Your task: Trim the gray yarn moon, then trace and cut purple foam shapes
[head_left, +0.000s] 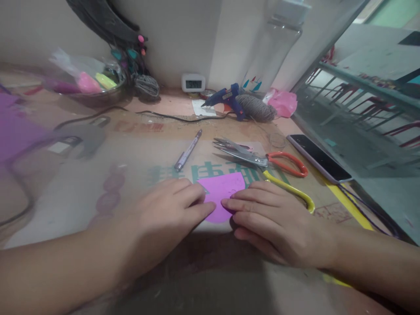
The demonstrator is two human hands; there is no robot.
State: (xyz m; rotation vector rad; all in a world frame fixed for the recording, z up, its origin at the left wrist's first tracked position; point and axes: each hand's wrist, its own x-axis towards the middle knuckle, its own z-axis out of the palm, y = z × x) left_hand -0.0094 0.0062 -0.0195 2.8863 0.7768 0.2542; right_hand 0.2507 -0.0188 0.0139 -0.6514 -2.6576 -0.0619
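A small purple piece of paper or foam sheet [221,188], with one rounded edge and faint dark marks, is between my two hands near the table's front edge. My left hand [173,203] grips its left side, thumb on top and fingers curled. From the right, my right hand [272,218] holds the other side with its fingers pressed together; its thumb is hard to make out. Just beyond the sheet lie a pen [188,151] and large scissors [244,155] with one red and one yellow handle. The yellow handle passes behind my right hand.
A phone [320,157] lies at the right edge. Along the back are a blue glue gun [226,100], grey yarn [256,108], a small digital clock [193,83], a clear bottle [272,52] and a bowl [92,96]. Larger purple sheets [19,127] lie left, near a black cord [170,117].
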